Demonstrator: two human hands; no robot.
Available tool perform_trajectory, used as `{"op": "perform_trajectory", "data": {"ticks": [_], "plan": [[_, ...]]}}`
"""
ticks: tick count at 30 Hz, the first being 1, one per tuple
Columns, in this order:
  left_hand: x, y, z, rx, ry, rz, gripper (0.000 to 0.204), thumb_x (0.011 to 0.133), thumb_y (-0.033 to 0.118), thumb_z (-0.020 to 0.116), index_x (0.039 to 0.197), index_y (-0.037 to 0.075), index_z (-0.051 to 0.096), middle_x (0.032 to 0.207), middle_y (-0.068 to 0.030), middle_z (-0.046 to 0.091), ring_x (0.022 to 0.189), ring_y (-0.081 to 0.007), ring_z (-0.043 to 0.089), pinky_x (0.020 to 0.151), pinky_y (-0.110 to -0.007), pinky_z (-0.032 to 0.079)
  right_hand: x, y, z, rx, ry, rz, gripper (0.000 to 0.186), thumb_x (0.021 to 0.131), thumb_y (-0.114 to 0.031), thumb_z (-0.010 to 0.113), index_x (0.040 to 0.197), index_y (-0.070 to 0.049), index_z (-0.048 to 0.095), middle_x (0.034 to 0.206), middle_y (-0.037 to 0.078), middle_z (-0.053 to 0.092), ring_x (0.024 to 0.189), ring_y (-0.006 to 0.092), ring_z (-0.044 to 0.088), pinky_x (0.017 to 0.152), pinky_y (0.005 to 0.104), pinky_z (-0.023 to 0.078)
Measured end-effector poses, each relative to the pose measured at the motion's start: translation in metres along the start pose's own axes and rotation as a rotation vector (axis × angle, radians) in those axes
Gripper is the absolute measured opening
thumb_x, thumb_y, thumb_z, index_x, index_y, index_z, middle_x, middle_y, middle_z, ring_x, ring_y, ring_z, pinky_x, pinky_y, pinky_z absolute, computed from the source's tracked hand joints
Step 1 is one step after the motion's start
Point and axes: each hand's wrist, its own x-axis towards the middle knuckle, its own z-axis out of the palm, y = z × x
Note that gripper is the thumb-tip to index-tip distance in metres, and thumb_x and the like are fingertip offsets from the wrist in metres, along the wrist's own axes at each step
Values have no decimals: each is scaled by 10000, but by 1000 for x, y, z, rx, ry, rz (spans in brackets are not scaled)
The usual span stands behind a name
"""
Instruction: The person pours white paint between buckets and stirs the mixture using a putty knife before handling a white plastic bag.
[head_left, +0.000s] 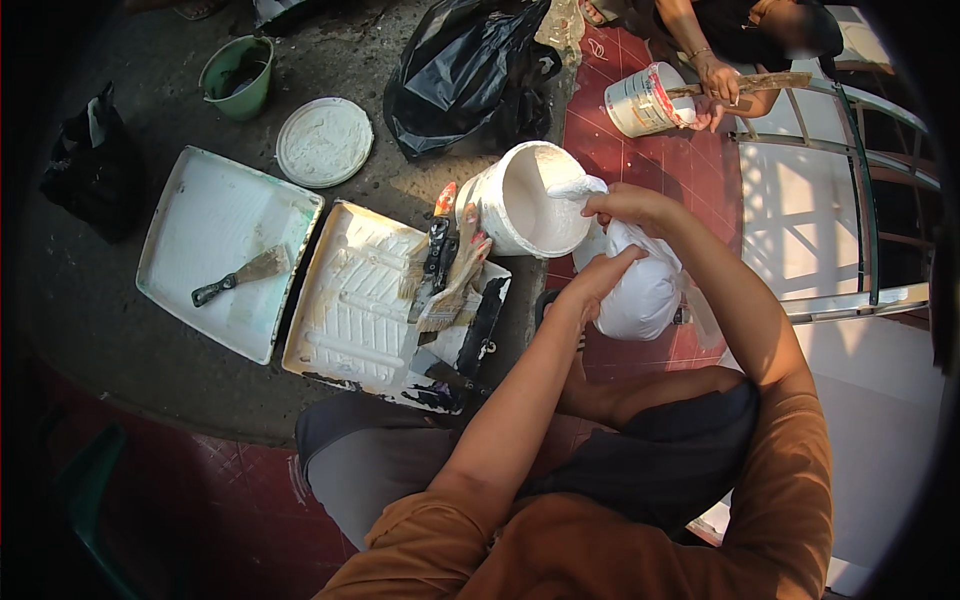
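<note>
My right hand (632,204) pinches the gathered neck of a filled white plastic bag (640,300), whose loose end hangs over the rim of a white bucket (483,206). With its fingers closed on the same bag just below the neck, my left hand (604,277) is nearer to me. The round body of the bag bulges beneath both hands, beside the bucket. White residue coats the bucket's inner wall; its bottom is partly hidden. Several paintbrushes (462,275) lean against the near left side of the bucket, on a paint-stained roller tray (345,290).
A second tray (170,235) bears a scraper (240,276). Behind them are a white-coated lid (325,142), a green pail (240,80) and a black plastic bag (465,75). At the upper right, another person's hands (718,85) hold a wooden stick over a paint-smeared bucket (637,103).
</note>
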Motion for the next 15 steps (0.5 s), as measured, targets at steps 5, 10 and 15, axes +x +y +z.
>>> {"op": "perform_trajectory", "data": {"ticks": [5, 10, 15], "plan": [[0, -2, -5, -156, -144, 0, 607, 875, 440, 628, 1310, 20, 568, 1174, -146, 678, 989, -243, 711, 848, -397, 584, -6, -1, -10, 290, -187, 26, 517, 854, -474, 726, 1068, -11, 642, 970, 93, 674, 845, 156, 661, 727, 323, 541], [-7, 6, -7, -193, -132, 4, 584, 873, 418, 645, 1308, 35, 572, 1163, -141, 682, 977, -244, 714, 848, -397, 587, -25, -4, -18, 246, -366, -79, 542, 890, -492, 720, 1164, -33, 631, 1053, 88, 697, 935, 155, 690, 786, 290, 585], [-2, 6, -9, -214, -93, 47, 586, 880, 409, 650, 1321, 33, 562, 1167, -143, 680, 984, -247, 714, 852, -402, 588, -34, -2, -12, 176, -242, -42, 524, 889, -424, 753, 1215, -50, 586, 1018, 56, 690, 844, 95, 655, 709, 248, 541]]}}
